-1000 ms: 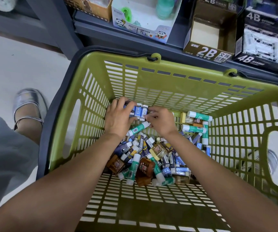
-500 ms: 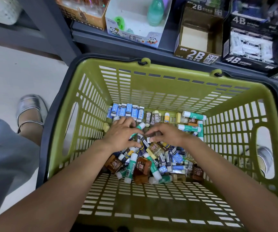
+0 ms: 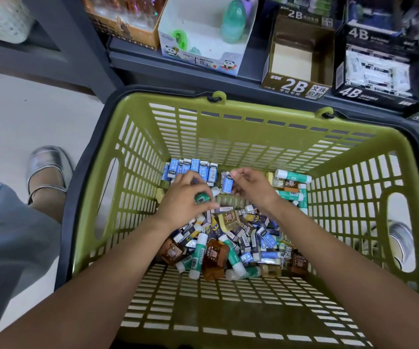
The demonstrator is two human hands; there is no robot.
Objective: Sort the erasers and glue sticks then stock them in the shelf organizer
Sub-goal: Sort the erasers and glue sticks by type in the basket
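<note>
**Both hands in basket, each holding one item**

Head view: green slotted basket [image 3: 354,157] with dark rim sits on the floor in front of a grey shelf [image 3: 153,61]. Both forearms reach down into it.

Left hand [image 3: 185,200] is curled around a green glue stick [image 3: 203,196], white cap poking out toward the right. Right hand [image 3: 251,183] pinches a blue eraser [image 3: 228,183] between thumb and fingertips, held upright just above the pile, near the left hand's fingers.

Along the far wall of the basket, a row of blue erasers [image 3: 190,170] stands side by side at the left. At the far right, a few green glue sticks [image 3: 294,176] lie stacked near the right wall, with a brown packet among them.

Mixed pile [image 3: 231,243] fills the basket middle, under and behind the wrists: dark 2B erasers, blue erasers, green-and-white glue sticks, brown packets, all jumbled and overlapping. Near part of the basket floor is bare slots.

On the shelf: white panda box [image 3: 203,56] holding green items, an open 2B box [image 3: 296,71], a 4B box [image 3: 374,71] with white packets inside, blurry. Orange box [image 3: 125,23] at the left.

Left of the basket: a silver shoe [image 3: 47,167] and grey fabric over a leg. Another shoe shows through the right wall cutout.
</note>
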